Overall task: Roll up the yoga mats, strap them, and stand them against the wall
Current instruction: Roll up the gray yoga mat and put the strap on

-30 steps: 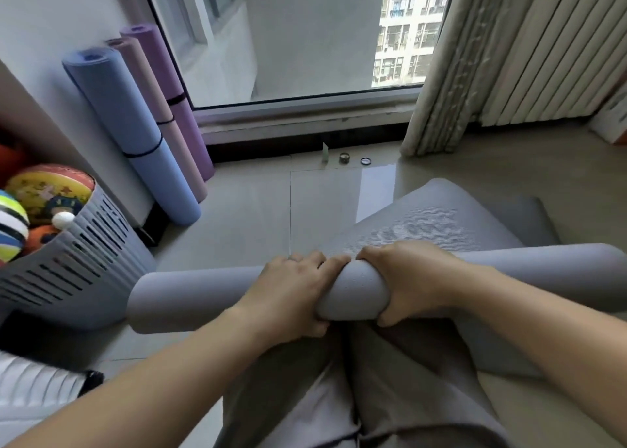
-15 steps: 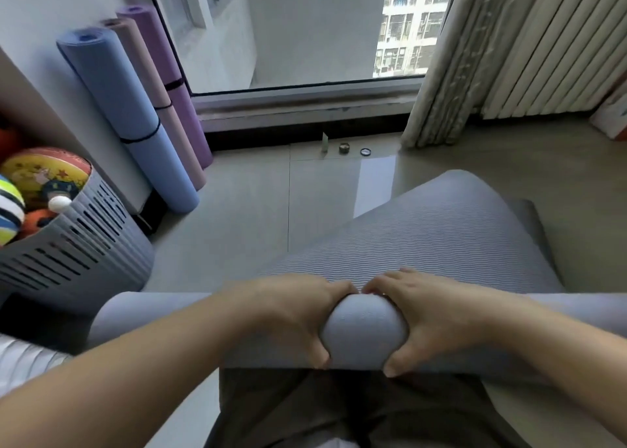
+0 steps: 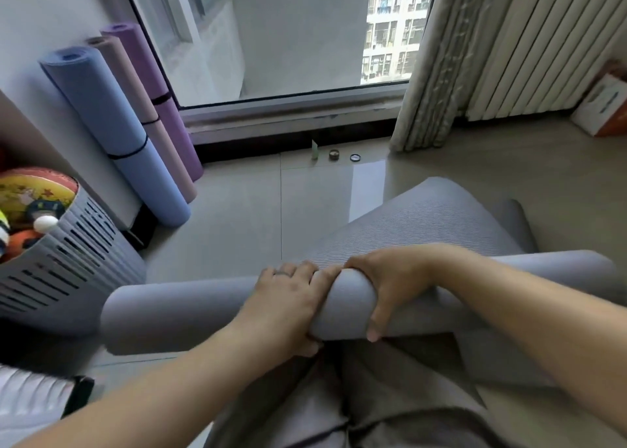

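Grey mat [image 3: 169, 308] gripped by both hands [image 3: 288, 305] [image 3: 397, 281]; basket [image 3: 68, 261] holds balls [image 3: 34, 189]

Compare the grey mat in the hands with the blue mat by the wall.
The grey mat lies level, only partly rolled; the blue mat is fully rolled and leans on the wall. The grey mat shows no strap; the blue mat wears a black strap. Left hand and right hand grip the grey mat; none holds the blue mat. Both are plain-coloured.

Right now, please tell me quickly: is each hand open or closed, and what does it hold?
Left hand: closed, gripping the grey mat roll.
Right hand: closed, gripping the same grey mat roll.
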